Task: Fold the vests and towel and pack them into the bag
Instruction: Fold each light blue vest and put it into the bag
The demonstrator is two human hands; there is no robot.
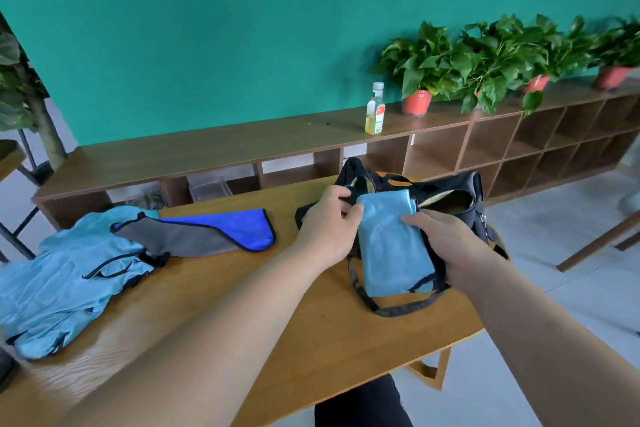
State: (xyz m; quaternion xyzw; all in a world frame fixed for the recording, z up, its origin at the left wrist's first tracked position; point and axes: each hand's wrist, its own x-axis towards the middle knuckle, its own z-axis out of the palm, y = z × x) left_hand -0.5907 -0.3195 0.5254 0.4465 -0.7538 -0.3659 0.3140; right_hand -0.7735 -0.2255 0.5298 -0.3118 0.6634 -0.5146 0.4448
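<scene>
A black bag (450, 191) with a tan lining lies open at the right of the wooden table (311, 340). A folded light-blue vest (391, 246) sits half over the bag's opening. My right hand (446, 243) grips its right side. My left hand (329, 222) pinches the bag's black rim by the vest's top left corner. Unfolded light-blue vests (62, 284) are heaped at the table's left. Beside them lies a blue and grey towel (207, 229) with black edging, partly folded.
A low wooden shelf unit (485, 149) runs along the green wall behind the table. On it stand a bottle of yellow liquid (375, 109) and several potted plants (485, 62). The bag's strap (398, 308) loops on the table in front.
</scene>
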